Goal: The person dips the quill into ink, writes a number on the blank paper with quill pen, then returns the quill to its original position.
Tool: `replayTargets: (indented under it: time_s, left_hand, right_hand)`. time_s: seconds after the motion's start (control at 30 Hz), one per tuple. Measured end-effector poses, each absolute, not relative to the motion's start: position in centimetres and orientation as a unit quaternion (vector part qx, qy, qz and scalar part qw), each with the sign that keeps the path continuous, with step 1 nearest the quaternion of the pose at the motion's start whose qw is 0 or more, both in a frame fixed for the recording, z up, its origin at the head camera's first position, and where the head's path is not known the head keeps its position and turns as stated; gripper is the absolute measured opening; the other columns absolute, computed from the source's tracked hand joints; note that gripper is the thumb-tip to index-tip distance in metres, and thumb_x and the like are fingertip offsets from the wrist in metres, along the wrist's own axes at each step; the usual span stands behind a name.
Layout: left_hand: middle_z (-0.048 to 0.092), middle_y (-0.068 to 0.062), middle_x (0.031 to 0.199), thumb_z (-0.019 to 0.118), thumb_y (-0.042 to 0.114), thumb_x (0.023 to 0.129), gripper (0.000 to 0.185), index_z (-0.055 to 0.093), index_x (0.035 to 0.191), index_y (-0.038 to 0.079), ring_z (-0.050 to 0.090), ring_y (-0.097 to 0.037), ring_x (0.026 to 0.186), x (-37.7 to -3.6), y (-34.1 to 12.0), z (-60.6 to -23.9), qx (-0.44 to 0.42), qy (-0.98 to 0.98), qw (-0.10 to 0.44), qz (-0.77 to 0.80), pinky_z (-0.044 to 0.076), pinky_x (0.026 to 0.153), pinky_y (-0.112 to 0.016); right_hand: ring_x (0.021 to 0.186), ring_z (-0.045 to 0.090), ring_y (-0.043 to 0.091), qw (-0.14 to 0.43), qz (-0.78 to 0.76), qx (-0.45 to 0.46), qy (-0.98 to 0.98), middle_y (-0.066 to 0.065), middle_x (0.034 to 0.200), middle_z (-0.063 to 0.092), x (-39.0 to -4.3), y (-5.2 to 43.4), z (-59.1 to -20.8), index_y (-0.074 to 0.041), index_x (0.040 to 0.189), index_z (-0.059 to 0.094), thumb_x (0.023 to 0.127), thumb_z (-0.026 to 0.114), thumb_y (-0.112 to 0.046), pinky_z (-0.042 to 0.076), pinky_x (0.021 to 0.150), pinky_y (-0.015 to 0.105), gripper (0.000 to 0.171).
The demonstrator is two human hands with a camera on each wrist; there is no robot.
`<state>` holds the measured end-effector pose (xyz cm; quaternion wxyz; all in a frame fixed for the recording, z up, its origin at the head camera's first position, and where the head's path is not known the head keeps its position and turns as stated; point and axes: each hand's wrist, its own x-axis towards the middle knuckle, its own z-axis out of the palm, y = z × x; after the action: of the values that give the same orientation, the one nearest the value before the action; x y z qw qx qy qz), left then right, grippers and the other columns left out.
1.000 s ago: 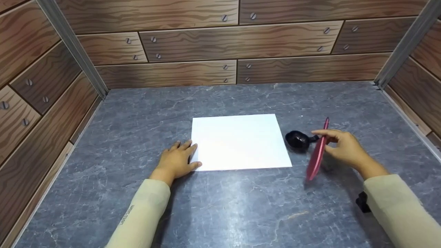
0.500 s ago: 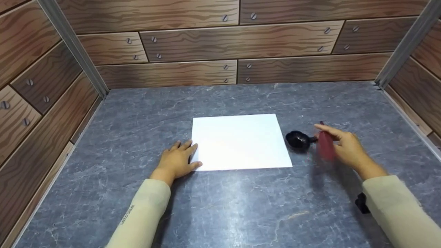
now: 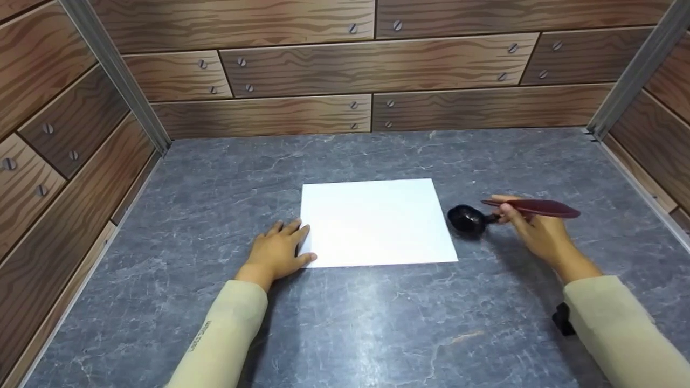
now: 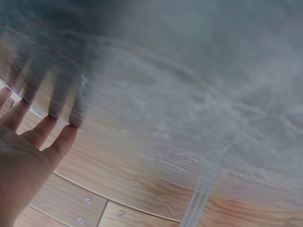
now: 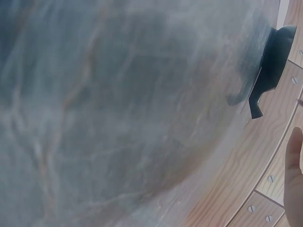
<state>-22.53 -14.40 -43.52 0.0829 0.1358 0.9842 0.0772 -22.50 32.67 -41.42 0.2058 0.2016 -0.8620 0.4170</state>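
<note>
A white sheet of paper lies flat on the grey marbled table. My left hand rests on its left edge with fingers spread; the left wrist view shows that hand with straight fingers. My right hand pinches a dark red, flat, paddle-like thing between thumb and fingers, its broad part turned right. A black round bowl with a short handle sits by the paper's right edge, the handle toward my right fingertips. In the right wrist view this black bowl appears near part of my right hand.
Wood-patterned panels wall the table at the back and both sides. Grey metal posts stand at the back corners. A small black object shows beside my right sleeve.
The red paddle-like thing has swung in my right hand, from broad end down toward me to broad end out to the right. My left hand, the paper and the black bowl stay in place.
</note>
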Motion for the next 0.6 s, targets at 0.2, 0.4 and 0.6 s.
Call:
replayTargets:
  time_s: [0.2, 0.4, 0.6]
  left_hand:
    - [0.028, -0.004, 0.154, 0.054, 0.058, 0.09, 0.071, 0.037, 0.149, 0.021, 0.023, -0.039, 0.139, -22.55, -14.4, -43.54, 0.134, 0.985, 0.084, 0.073, 0.024, 0.104, -0.063]
    - [0.027, -0.004, 0.154, 0.054, 0.058, 0.09, 0.072, 0.037, 0.149, 0.021, 0.022, -0.039, 0.139, -22.51, -14.4, -43.51, 0.133, 0.985, 0.084, 0.074, 0.024, 0.104, -0.063]
    - [0.028, -0.004, 0.154, 0.054, 0.058, 0.09, 0.071, 0.037, 0.149, 0.021, 0.022, -0.04, 0.139, -22.49, -14.41, -43.49, 0.136, 0.985, 0.083, 0.072, 0.024, 0.104, -0.063]
  right_hand:
    - [0.069, 0.062, 0.001, 0.208, 0.406, 0.168, -0.874, 0.016, 0.08, 0.07, -22.59, 32.47, -41.37, 0.001, 0.108, 0.07, 0.095, 0.059, -0.005, 0.041, 0.056, 0.012, 0.019]
    - [0.074, 0.056, -0.01, 0.164, 0.369, 0.129, -0.906, 0.01, 0.085, 0.071, -22.2, 32.37, -41.15, -0.001, 0.106, 0.071, 0.093, 0.064, -0.017, 0.04, 0.063, 0.007, 0.022]
    - [0.066, 0.054, -0.005, 0.163, 0.384, 0.113, -0.902, -0.002, 0.073, 0.067, -22.22, 32.15, -41.39, -0.002, 0.092, 0.074, 0.089, 0.068, -0.013, 0.039, 0.058, 0.009, 0.013]
